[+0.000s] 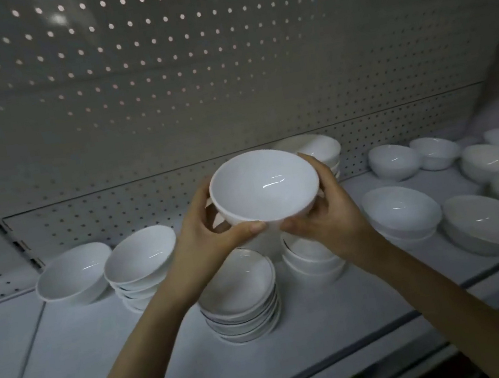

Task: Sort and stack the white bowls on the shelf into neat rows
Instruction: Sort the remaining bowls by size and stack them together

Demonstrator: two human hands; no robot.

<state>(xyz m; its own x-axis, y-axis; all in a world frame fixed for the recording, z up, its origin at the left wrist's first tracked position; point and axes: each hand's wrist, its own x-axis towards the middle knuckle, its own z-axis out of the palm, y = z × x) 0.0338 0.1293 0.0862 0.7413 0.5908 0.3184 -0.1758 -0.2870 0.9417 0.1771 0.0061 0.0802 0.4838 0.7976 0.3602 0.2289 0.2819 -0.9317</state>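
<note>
OK, pegboard back panel (188, 67) fills 12 o'clock and closes off the rear. The shelf (105, 361) spans 9 to 3, with its front lip cutting across at 5. Bare shelf surface lies at 7 to 8, in front of the left-side bowls. Loose bowls (471, 178) crowd 3 o'clock, lying tilted and overlapping.

Stacks: the dark-rimmed stack (237, 293) sits at 6, directly below the hands. The plain stack (311, 257) is just beside it at 5, partly hidden by the right wrist. The left stack (139, 260) is at 9, with a single bowl (74, 274) further out. The rear stack (317, 147) is at 1, against the panel.

The held bowl (262, 186) is in the air at centre, above the two front stacks and clear of them. Its mouth is tipped up and toward the camera. It's round, so no long axis.

Left hand (207, 238) grips it from 8, right hand (331, 211) from 4. Both have fingers curled round the wall and thumbs meeting at the near rim.
</note>
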